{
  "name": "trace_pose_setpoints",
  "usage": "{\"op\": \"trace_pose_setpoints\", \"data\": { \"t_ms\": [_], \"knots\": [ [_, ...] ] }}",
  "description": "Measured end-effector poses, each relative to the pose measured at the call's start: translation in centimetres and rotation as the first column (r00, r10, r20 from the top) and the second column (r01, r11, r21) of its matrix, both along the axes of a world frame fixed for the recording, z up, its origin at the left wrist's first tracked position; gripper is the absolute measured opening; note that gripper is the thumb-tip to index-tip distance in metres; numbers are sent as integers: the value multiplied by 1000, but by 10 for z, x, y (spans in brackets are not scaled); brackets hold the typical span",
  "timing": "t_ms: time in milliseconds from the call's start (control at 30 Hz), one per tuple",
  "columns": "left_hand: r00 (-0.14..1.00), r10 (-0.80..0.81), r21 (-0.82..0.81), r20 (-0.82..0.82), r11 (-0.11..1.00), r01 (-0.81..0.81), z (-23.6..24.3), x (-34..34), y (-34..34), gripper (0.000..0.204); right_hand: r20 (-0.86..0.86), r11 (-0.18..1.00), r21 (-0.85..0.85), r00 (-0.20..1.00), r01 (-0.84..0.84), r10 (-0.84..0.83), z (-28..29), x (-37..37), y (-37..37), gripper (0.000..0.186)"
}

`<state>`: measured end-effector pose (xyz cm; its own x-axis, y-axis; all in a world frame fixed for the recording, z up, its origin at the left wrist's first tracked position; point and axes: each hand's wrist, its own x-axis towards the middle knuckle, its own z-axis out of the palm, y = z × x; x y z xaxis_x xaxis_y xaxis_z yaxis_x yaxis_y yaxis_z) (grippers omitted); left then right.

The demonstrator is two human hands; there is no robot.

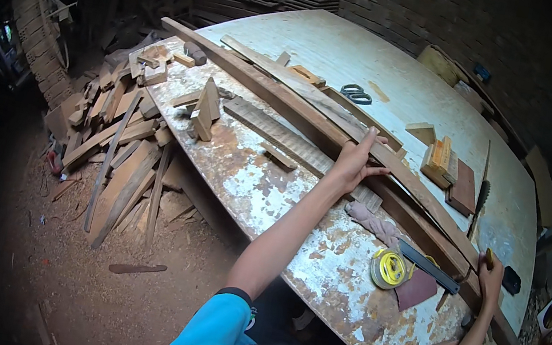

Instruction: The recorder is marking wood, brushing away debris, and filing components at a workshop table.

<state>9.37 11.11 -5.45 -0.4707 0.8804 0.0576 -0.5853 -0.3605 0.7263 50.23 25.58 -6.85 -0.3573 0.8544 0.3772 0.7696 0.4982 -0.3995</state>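
Wooden curved plank point(315, 117) spans mid-frame tabletop point(383, 66); left hand point(355, 161) presses flat steadying it, right hand point(491, 273) grips pencil point(488, 256) at lower right.

The worktop point(265, 193) is worn board with flaking white paint and rusty-brown patches, the long curved plank point(282, 96) bare matt wood, the scissors point(356, 94) dark metal.

long plank point(315, 117) on table point(356, 54), tape measure point(388, 268) nearer (right), scissors point(356, 94) behind
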Motion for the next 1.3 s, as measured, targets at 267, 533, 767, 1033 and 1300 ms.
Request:
{"op": "trace_pose_setpoints", "data": {
  "t_ms": [267, 533, 767, 1033, 1300],
  "knots": [
    [956, 283, 7, -84, 959, -283, -6, -56, -10, 47, -139, 992, -45, 984, -117, 110, 14, -28, -15, 32],
    [896, 340, -287, -285, 861, -419, -13, -77, -16, 49, -47, 996, 81, 998, -46, 50, 26, -56, -29, 40],
    [836, 443, -201, -323, 832, -518, -34, -106, -13, 40, 109, 968, -7, 962, -250, 249, 18, -77, -37, 56],
    [736, 411, -318, -539, 709, -629, -22, -93, -7, 59, 99, 964, -109, 962, -243, 254, 31, -82, -44, 52],
    [632, 261, -327, -729, 679, -657, -19, -83, -17, 74, 123, 934, 189, 951, -302, 283, 11, -120, -62, 47]
  ]
}}
